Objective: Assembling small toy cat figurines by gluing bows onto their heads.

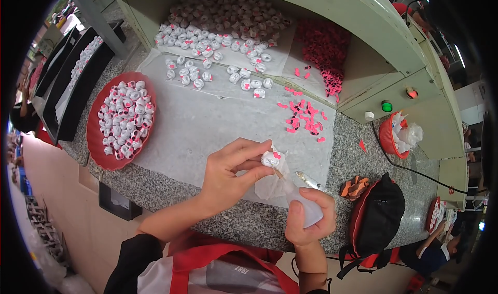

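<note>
My left hand [224,173] pinches a small white toy head [270,159] with a pink bow on it, between thumb and fingers. In my right hand [316,221] is a whitish squeeze bottle [305,205], tilted so its thin nozzle meets or nearly meets the head's underside. Beneath the hands lies a crumpled piece of white tissue [271,189], with a silvery tube-like thing [308,180] beside the bottle. Loose pink bow pieces [306,119] are scattered on the white paper [207,133] ahead of my right hand. Several white heads [194,76] sit farther back.
At left, a red scalloped bowl [95,148] is heaped with bow-topped heads. A pale green cabinet [381,40] arches over piles of heads and pink pieces. To the right are a red basket [386,138], a black cable [415,176] and a black bag [381,216].
</note>
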`<state>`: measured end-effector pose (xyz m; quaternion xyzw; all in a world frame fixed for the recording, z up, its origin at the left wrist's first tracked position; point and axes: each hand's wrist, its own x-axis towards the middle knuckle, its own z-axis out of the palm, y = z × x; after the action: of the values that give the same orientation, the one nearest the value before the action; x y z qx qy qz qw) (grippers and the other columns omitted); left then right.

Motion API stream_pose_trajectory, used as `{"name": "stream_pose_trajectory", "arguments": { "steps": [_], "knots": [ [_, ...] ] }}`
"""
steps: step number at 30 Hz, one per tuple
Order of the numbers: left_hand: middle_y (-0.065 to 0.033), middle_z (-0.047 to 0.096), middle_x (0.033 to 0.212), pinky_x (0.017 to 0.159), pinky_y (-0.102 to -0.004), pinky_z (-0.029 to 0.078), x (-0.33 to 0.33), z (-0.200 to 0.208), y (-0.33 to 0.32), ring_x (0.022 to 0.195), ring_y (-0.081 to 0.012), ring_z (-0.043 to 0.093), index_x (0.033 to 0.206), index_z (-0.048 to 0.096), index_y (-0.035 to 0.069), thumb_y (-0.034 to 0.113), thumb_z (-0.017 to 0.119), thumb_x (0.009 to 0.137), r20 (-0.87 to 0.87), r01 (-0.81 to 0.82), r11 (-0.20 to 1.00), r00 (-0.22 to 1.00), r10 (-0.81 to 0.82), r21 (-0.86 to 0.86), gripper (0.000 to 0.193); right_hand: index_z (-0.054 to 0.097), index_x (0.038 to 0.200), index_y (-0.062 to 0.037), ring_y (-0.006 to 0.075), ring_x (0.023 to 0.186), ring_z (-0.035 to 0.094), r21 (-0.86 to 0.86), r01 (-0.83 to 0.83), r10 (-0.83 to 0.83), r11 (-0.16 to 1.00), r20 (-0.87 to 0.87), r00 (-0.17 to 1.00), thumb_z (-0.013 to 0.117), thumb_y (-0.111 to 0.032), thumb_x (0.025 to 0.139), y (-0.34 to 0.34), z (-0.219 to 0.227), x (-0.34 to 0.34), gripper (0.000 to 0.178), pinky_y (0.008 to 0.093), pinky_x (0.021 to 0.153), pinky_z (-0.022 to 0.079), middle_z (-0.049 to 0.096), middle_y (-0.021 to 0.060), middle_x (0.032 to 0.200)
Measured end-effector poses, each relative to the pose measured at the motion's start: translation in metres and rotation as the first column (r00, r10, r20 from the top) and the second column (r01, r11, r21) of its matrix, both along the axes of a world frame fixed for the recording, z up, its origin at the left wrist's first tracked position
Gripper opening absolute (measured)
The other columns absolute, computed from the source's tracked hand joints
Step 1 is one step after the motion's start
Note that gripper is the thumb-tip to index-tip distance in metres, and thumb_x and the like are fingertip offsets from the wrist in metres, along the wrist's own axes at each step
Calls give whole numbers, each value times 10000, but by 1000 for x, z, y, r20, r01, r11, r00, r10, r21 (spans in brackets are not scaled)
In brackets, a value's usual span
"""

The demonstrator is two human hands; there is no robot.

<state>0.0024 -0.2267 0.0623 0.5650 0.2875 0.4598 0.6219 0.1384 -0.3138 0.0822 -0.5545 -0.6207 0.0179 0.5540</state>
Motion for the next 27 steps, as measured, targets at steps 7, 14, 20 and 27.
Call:
{"name": "stream_pose_trajectory", "arguments": {
  "steps": [7,14,20,27],
  "knots": [
    [-96,539,953,758,-254,522,1,0,1,870,-165,580,1079,561,23,-80,609,711,-36,-13,998,999,15,58,385,526,898,28,187,530,590,-45,-13,11,999,-44,999,621,-31,660,-3,-1,2,263,258,482,465,602,106,729],
    [-111,528,949,738,-259,530,-2,2,3,845,-172,576,1036,568,-32,-105,615,684,-165,-37,966,983,81,256,362,523,887,36,203,530,589,-38,-49,49,998,-2,999,619,-36,666,-2,3,1,251,261,478,464,604,104,731],
    [-114,536,946,723,-254,529,-2,2,4,845,-171,575,1029,575,-28,-115,612,679,-212,-49,956,971,114,291,363,524,876,37,205,528,586,-58,-44,45,997,12,999,617,-36,664,-3,5,6,243,267,478,464,604,105,735],
    [-141,546,1024,811,-282,488,-3,1,6,931,-211,568,1097,522,-38,-127,569,722,57,90,986,995,-83,-143,389,526,874,37,207,529,585,-45,-28,27,999,-12,1000,623,-44,665,-4,3,7,245,269,478,466,604,106,736]
  ]
}}
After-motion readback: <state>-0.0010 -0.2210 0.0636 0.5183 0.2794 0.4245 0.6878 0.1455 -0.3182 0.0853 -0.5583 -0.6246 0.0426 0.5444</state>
